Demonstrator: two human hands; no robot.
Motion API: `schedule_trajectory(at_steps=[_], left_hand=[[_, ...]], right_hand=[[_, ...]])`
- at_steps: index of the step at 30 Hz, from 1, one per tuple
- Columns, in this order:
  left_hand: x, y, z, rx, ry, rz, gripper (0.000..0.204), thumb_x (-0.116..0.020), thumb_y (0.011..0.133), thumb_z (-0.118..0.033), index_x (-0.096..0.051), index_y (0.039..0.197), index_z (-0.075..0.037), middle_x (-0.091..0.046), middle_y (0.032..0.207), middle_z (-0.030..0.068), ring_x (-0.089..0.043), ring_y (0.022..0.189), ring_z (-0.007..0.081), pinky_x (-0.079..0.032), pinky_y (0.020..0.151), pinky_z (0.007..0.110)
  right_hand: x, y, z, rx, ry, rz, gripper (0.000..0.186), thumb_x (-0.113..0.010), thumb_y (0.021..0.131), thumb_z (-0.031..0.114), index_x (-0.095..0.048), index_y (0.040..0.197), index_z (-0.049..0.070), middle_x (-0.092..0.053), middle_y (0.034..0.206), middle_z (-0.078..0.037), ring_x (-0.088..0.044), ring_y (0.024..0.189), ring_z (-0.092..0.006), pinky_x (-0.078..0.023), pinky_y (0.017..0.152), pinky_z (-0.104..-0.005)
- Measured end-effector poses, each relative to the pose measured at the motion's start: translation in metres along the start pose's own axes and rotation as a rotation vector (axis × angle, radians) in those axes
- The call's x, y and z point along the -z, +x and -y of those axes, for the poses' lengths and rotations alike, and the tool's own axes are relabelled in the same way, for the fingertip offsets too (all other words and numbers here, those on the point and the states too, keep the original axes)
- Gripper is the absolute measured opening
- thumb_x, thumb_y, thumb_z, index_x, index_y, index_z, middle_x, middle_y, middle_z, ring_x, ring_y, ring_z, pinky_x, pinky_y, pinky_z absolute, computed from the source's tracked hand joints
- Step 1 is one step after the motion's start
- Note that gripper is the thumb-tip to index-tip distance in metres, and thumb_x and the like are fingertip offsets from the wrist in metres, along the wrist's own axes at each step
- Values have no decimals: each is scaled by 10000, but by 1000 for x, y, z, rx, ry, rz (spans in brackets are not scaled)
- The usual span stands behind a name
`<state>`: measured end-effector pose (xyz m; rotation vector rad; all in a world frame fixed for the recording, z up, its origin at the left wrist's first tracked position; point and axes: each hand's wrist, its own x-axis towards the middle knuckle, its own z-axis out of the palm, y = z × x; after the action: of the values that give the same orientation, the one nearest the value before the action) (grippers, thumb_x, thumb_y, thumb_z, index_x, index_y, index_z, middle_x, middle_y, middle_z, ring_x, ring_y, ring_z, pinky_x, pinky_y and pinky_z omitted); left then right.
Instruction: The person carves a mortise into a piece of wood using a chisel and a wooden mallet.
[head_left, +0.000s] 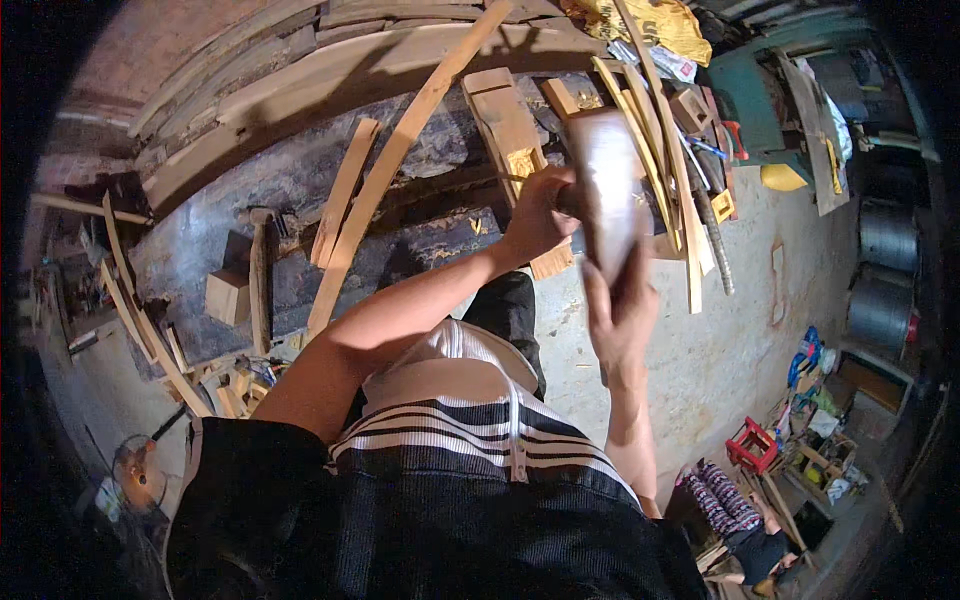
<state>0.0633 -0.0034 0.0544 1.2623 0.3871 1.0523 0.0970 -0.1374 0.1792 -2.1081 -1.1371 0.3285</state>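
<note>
1. Biggest thing around is the dark stone-topped bench [300,180], running across the upper left and cluttered with offcuts. Curved planks [300,70] are stacked along its far edge.
2. A long pale wooden strip [390,165] lies diagonally across the bench, with a shorter slat [345,190] just beside it on the left.
3. Right of those, a bundle of thin light-coloured strips [660,140] fans out toward the concrete floor [740,330].
4. The main piece: a flat wooden board [608,195], blurry, held up in front of the person over the bench's right end, with its face catching the light.
5. The left hand [540,215] is at the board's left edge with fingers curled closed around it, arm stretched out from the lower left.
6. The right hand [620,315] sits at the board's lower end. It's pretty smeared, so can't tell how its fingers are set, only that it touches the board.
7. Small stuff: a little wooden block [228,297] on the bench's left, and a red plastic stool [752,445] down on the floor at the lower right.
</note>
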Motion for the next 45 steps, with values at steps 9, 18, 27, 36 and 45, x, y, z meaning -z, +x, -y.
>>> schedule_trajectory(at_steps=[9,18,27,36,45], left_hand=[[73,70,-7,284,64,-346,218,-785,869,-133,-574,820,-111,-590,775,-50,-553,708,67,-463,653,250],[54,58,-19,192,89,-262,223,-797,852,-94,-597,752,-104,-592,742,-81,-503,693,16,-437,632,225],[12,21,-12,18,228,124,189,-739,877,-102,-572,818,-35,-594,739,35,-538,693,91,-439,612,295],[9,8,-1,-227,401,66,260,-697,687,43,-595,914,-34,-624,740,68,-629,720,150,-453,602,312],[65,31,20,-92,755,177,94,-679,889,-102,-657,930,-21,-681,837,165,-679,767,215,-551,718,376]], right_hand=[[-6,-13,-29,-270,264,-22,696,-626,963,294,-289,1552,141,-663,1050,-168,-609,620,-166,-517,481,-312],[-11,-20,-43,-349,231,26,734,-656,944,320,-290,1549,123,-592,1315,-296,-618,1191,-400,-487,981,-460],[10,-2,5,-13,406,-174,856,-719,874,198,-228,1539,-27,-476,1453,-250,-533,1292,-349,-434,1054,-418],[13,6,-2,118,60,-86,823,-694,881,162,-243,1564,78,-699,1036,-277,-727,951,-359,-574,784,-413],[-12,6,-4,-78,113,91,833,-687,886,324,-245,1572,156,-680,1083,-294,-704,885,-438,-570,768,-464]])
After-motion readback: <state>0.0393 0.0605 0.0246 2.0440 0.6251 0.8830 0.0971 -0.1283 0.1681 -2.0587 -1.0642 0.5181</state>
